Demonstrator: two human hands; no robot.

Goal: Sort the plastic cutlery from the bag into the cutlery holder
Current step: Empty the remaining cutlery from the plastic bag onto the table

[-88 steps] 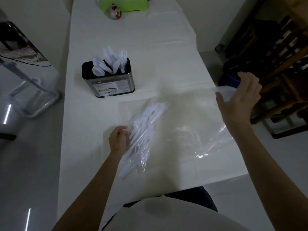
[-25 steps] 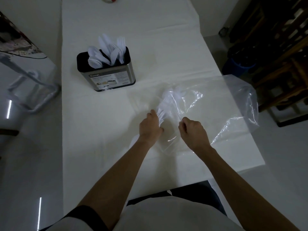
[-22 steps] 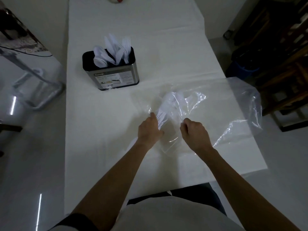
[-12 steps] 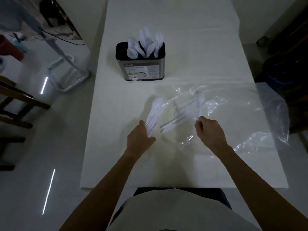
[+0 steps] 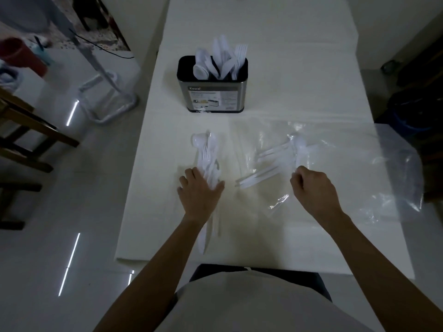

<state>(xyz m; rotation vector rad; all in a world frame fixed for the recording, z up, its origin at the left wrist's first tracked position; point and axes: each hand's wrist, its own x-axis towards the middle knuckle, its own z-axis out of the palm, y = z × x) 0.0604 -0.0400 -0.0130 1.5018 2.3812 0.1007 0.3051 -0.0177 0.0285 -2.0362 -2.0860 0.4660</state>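
A black and steel cutlery holder (image 5: 212,97) stands upright on the white table, with several white spoons, knives and forks sticking out of it. A bundle of white plastic cutlery (image 5: 208,156) lies bare on the table in front of the holder. My left hand (image 5: 200,192) rests on its handles, fingers wrapped around them. A clear plastic bag (image 5: 354,168) lies spread to the right, with several more white pieces (image 5: 280,161) half inside it. My right hand (image 5: 314,188) pinches the bag's near edge beside those pieces.
The white table (image 5: 275,56) runs far back, and its near edge is just below my arms. The bag's right end hangs past the table's right edge. A wooden chair (image 5: 21,130) and a metal stand (image 5: 105,101) are on the floor to the left, dark furniture on the right.
My left hand has drawn a bundle of cutlery out of the bag and leftward onto the bare table. My right hand stayed on the bag's edge. The view has shifted to the left.
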